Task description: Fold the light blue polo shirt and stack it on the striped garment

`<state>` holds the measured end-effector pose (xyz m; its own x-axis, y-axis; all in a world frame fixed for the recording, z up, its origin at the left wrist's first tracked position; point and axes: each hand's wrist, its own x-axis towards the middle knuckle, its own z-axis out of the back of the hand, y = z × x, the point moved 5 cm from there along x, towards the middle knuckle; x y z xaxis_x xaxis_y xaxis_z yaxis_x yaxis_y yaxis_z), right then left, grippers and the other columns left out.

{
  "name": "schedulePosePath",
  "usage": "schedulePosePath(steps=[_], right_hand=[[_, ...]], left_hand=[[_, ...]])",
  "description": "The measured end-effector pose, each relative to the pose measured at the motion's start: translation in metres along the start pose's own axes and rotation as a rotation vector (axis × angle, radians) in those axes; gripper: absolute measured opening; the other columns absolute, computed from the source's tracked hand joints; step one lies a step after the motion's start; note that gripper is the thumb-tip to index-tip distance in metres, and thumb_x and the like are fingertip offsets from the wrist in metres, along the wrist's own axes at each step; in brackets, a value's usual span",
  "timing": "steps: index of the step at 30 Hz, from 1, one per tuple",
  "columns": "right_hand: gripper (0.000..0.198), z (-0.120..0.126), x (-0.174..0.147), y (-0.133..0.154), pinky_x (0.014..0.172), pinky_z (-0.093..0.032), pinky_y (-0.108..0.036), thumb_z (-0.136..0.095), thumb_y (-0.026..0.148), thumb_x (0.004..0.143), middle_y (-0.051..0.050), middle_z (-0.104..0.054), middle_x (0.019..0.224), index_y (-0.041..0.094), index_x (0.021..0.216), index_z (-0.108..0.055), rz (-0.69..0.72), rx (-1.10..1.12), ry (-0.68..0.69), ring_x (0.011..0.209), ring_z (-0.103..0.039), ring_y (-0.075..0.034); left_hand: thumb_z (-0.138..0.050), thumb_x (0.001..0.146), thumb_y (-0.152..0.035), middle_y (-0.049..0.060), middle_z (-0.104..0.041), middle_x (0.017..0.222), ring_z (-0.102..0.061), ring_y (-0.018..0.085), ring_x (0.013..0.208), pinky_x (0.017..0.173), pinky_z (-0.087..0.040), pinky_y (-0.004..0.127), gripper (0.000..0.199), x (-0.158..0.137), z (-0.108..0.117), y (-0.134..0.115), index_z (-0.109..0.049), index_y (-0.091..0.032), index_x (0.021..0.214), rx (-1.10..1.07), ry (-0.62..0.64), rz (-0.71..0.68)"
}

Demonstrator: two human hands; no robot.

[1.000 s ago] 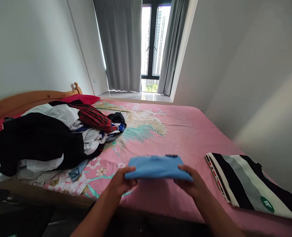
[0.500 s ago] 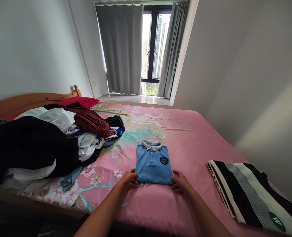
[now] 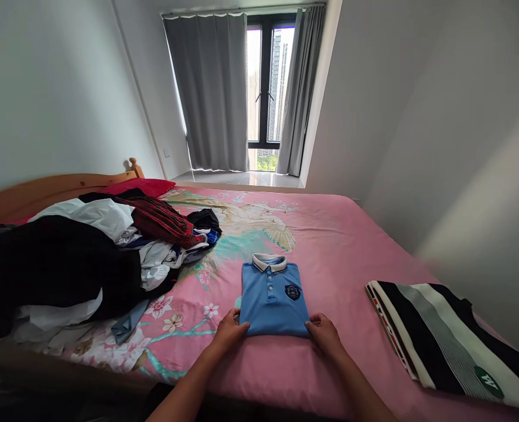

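The shirt (image 3: 275, 310), light blue and folded into a neat block, lies face up on the bed (image 3: 351, 246), near its front edge and midway between the two hands. Its white collar (image 3: 269, 264) points away from the person, towards the window (image 3: 263, 88), with a short row of buttons below and a dark badge (image 3: 292, 292) on the right of the chest as seen here. The left hand (image 3: 232, 329) holds the near left corner in a narrow pinch, thumb on top and the other fingers bent at the edge; the right hand (image 3: 325, 333) holds the near right corner in the same way. How far the fingers reach under the cloth cannot be told. To the left, well apart from the shirt, a loose pile (image 3: 66, 275) of black, white and blue clothes spreads over the bed, with a red plaid piece (image 3: 165, 220) on its far side. Behind the pile are a red pillow (image 3: 147, 187) and the wooden headboard (image 3: 66, 180). To the right, also apart from the shirt, lies a folded stack (image 3: 435, 334), its top piece striped black, cream and grey with a round green patch (image 3: 488, 382). Grey curtains (image 3: 211, 94) hang on both sides of the window.
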<state>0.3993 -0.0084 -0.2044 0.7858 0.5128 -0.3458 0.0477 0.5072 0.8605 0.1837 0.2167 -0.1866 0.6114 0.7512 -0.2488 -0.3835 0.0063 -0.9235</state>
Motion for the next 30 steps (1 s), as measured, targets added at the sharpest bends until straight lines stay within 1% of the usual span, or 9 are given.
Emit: schedulePosePath(steps=[3,5,8,10,12,15,21,26,30], right_hand=[[0.025,0.020,-0.007,-0.001,0.067,-0.045,-0.032,-0.047,0.040,0.077,-0.007,-0.063,0.089,0.020,0.088,-0.057,0.132,-0.317,-0.073,0.079,-0.061,-0.021],[0.036,0.032,-0.009,0.003,0.075,-0.046,-0.036,-0.033,0.042,0.085,-0.010,-0.060,0.107,0.020,0.101,-0.057,0.232,-0.469,-0.166,0.094,-0.059,-0.023],[0.048,0.035,-0.014,0.020,0.097,-0.039,-0.038,-0.024,0.040,0.089,-0.014,-0.050,0.127,0.014,0.120,-0.051,0.449,-0.536,-0.272,0.119,-0.046,-0.023],[0.049,0.023,-0.020,0.039,0.107,-0.027,-0.041,-0.025,0.038,0.090,-0.012,-0.043,0.136,0.014,0.126,-0.049,0.593,-0.628,-0.284,0.131,-0.033,-0.023],[0.049,0.005,-0.025,0.057,0.111,-0.018,-0.046,-0.025,0.036,0.091,-0.007,-0.036,0.143,0.019,0.132,-0.045,0.666,-0.730,-0.259,0.136,-0.022,-0.023],[0.052,-0.020,-0.026,0.070,0.112,-0.007,-0.050,-0.025,0.037,0.092,-0.003,-0.022,0.150,0.023,0.141,-0.032,0.675,-0.839,-0.188,0.140,-0.010,-0.022],[0.060,-0.048,-0.010,0.023,0.110,0.001,-0.055,-0.023,0.051,0.091,-0.001,-0.012,0.152,0.024,0.145,-0.022,0.515,-0.900,0.020,0.140,-0.006,-0.024],[0.059,-0.049,-0.008,0.010,0.111,0.001,-0.054,-0.026,0.050,0.091,0.000,-0.014,0.151,0.026,0.145,-0.023,0.558,-0.839,-0.036,0.140,-0.008,-0.024],[0.063,-0.043,-0.021,0.009,0.112,-0.006,-0.053,-0.043,0.032,0.080,-0.005,-0.020,0.151,0.020,0.141,-0.034,0.678,-0.782,-0.114,0.139,-0.011,-0.026]], left_hand=[[-0.068,0.065,-0.035,0.005,-0.064,0.084,-0.060,0.025,0.086,0.079,-0.045,0.035,0.047,-0.011,0.019,-0.008,-0.060,-0.015,0.106,0.285,-0.088,-0.142],[-0.059,0.074,-0.038,0.010,-0.063,0.104,-0.057,0.027,0.101,0.092,-0.041,0.039,0.047,-0.014,0.024,-0.026,-0.057,-0.015,0.115,0.500,-0.159,-0.311],[-0.046,0.084,-0.035,0.011,-0.049,0.133,-0.041,0.025,0.126,0.107,-0.030,0.039,0.046,-0.012,0.008,-0.059,-0.051,-0.017,0.126,0.679,-0.184,-0.519],[-0.040,0.087,-0.033,0.008,-0.039,0.144,-0.028,0.023,0.135,0.111,-0.023,0.040,0.048,-0.008,-0.014,-0.075,-0.045,-0.020,0.133,0.777,-0.142,-0.566],[-0.038,0.088,-0.031,0.005,-0.028,0.150,-0.017,0.023,0.140,0.113,-0.014,0.044,0.050,-0.003,-0.036,-0.081,-0.041,-0.022,0.137,0.869,-0.097,-0.546],[-0.042,0.086,-0.037,0.007,-0.014,0.153,-0.005,0.026,0.141,0.112,-0.003,0.052,0.057,0.004,-0.057,-0.067,-0.034,-0.024,0.141,0.967,-0.056,-0.418],[-0.041,0.082,-0.055,0.005,-0.006,0.154,0.002,0.027,0.141,0.109,0.007,0.054,0.069,0.011,-0.065,-0.014,-0.024,-0.030,0.144,1.057,-0.011,-0.291],[-0.041,0.082,-0.054,0.003,-0.006,0.155,0.004,0.026,0.141,0.109,0.010,0.053,0.069,0.011,-0.066,-0.008,-0.023,-0.030,0.144,1.084,-0.054,-0.297],[-0.042,0.081,-0.053,0.005,-0.008,0.155,0.002,0.026,0.141,0.110,0.009,0.052,0.069,0.009,-0.062,-0.013,-0.026,-0.029,0.143,1.036,-0.058,-0.307]])
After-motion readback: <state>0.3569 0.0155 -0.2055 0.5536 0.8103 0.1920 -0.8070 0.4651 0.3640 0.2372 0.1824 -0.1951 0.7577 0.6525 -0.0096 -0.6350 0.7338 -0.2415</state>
